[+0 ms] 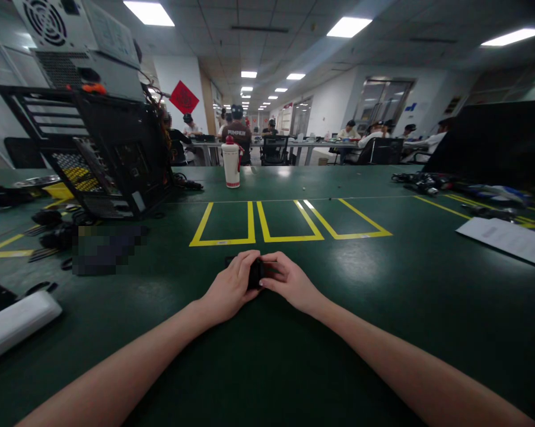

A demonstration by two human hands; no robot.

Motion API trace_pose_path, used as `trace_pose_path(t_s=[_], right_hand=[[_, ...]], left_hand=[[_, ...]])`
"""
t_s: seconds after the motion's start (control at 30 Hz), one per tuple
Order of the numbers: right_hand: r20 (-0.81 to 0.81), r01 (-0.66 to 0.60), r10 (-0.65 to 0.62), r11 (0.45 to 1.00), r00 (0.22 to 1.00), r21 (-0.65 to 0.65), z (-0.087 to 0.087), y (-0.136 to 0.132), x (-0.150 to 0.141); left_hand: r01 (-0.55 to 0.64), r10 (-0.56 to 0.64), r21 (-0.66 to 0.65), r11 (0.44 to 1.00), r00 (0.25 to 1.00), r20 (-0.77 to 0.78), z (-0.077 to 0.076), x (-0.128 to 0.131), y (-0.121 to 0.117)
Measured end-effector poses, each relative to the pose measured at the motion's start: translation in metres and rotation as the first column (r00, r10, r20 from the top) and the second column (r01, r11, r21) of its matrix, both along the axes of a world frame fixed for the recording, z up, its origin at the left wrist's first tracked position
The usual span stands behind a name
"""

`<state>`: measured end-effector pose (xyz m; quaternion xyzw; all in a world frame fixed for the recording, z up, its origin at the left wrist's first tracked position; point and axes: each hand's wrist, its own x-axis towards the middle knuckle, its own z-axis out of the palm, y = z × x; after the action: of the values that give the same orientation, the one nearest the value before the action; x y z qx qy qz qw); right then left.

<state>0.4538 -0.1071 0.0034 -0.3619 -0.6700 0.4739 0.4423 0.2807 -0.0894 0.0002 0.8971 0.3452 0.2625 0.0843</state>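
A small black object (256, 274) is held between my two hands just above or on the green table (267, 367); its kind cannot be made out. My left hand (235, 281) wraps round its left side, and a dark end pokes out beyond the knuckles. On the other side, my right hand (290, 283) is closed with thumb and fingertips against the object's right edge. The fingers cover most of it. Directly beyond the hands are three yellow tape outlines (289, 238) on the table top.
At the left stands a black computer case (147, 172) with power supplies (111, 38) stacked on it. A white bottle (231, 166) is at the far middle. Cables (427, 182) and a white sheet (510, 237) lie right; a white bar-shaped object (21, 323) lies near left. People sit beyond.
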Motion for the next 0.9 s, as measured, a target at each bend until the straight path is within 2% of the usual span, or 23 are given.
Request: trace_pose_path(t_s=[0.13, 0.3, 0.53, 0.73, 0.9], right_hand=[[-0.015, -0.009, 0.009, 0.999, 1.0, 0.042, -0.0017, -0.0008, 0.0], [-0.038, -0.041, 0.04, 0.999, 0.998, -0.025, 0.0001, -0.0025, -0.0005], [0.013, 0.009, -0.009, 1.0, 1.0, -0.03, 0.0013, -0.0008, 0.0008], [-0.05, -0.042, 0.042, 0.999, 0.998, -0.003, -0.0013, -0.0005, 0.0006], [-0.077, -0.048, 0.043, 0.997, 0.996, -0.066, -0.0017, -0.0014, -0.0003]], left_hand=[[-0.004, 0.004, -0.006, 1.0, 1.0, -0.011, 0.0009, -0.0005, -0.0007], [-0.008, 0.008, -0.005, 1.0, 1.0, 0.0, 0.0023, -0.0003, -0.001], [-0.004, 0.004, -0.007, 1.0, 1.0, -0.007, 0.004, -0.0002, -0.002], [-0.007, 0.007, -0.031, 0.999, 1.0, -0.011, 0.0051, -0.0008, -0.0027], [-0.004, 0.003, -0.016, 1.0, 1.0, -0.016, 0.0041, 0.0003, -0.0016]])
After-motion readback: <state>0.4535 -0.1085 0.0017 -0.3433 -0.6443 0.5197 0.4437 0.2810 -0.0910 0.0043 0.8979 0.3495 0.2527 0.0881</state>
